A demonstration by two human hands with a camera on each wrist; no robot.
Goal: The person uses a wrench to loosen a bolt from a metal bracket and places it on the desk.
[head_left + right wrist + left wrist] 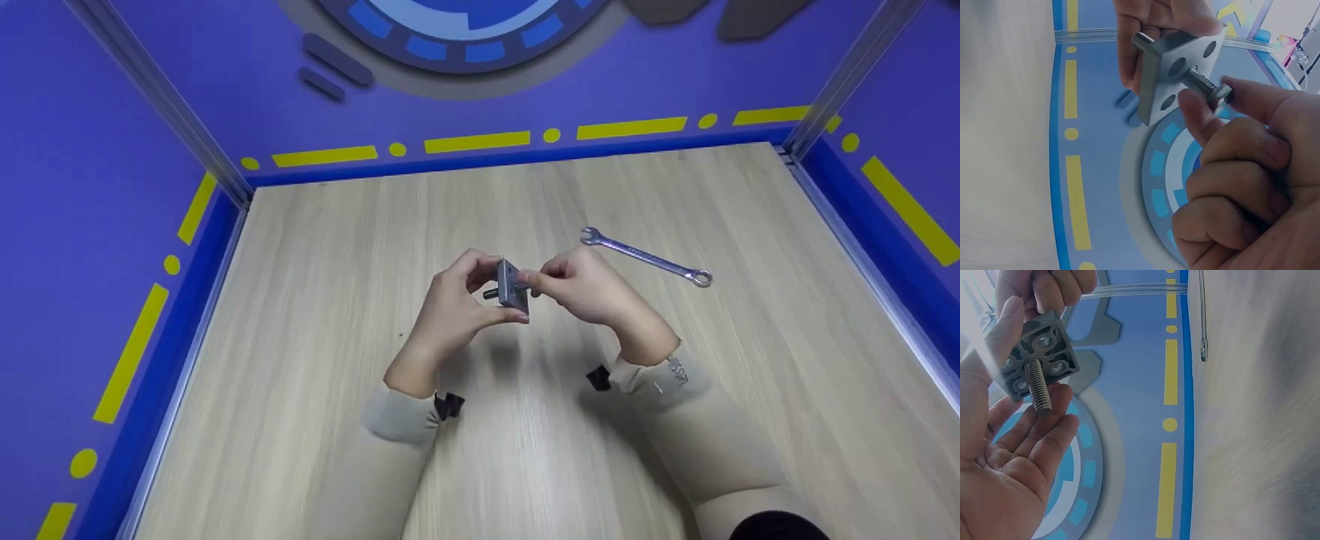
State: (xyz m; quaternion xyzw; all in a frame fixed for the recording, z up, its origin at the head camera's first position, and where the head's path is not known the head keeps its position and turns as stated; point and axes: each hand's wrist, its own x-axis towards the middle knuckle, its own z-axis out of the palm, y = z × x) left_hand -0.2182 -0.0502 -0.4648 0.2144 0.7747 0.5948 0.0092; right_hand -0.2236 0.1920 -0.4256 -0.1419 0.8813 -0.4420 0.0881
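My left hand point(452, 309) holds a square grey metal plate point(504, 285) by its edges, between thumb and fingers, up above the table. Holes show near the plate's corners, and the face in the left wrist view has a ribbed, recessed surface. A threaded bolt point(1037, 387) runs through the plate's centre, its end sticking out on the left side. On the other side, thumb and index finger of my right hand point(589, 283) pinch the bolt's head point(1220, 97). A length of thread shows between head and plate. The right hand's other fingers are curled in.
A combination wrench point(649, 257) lies on the wooden table point(337, 315), just beyond and right of my right hand. Blue panels point(540, 97) with yellow markings stand behind and at both sides, joined by metal corner posts point(161, 97).
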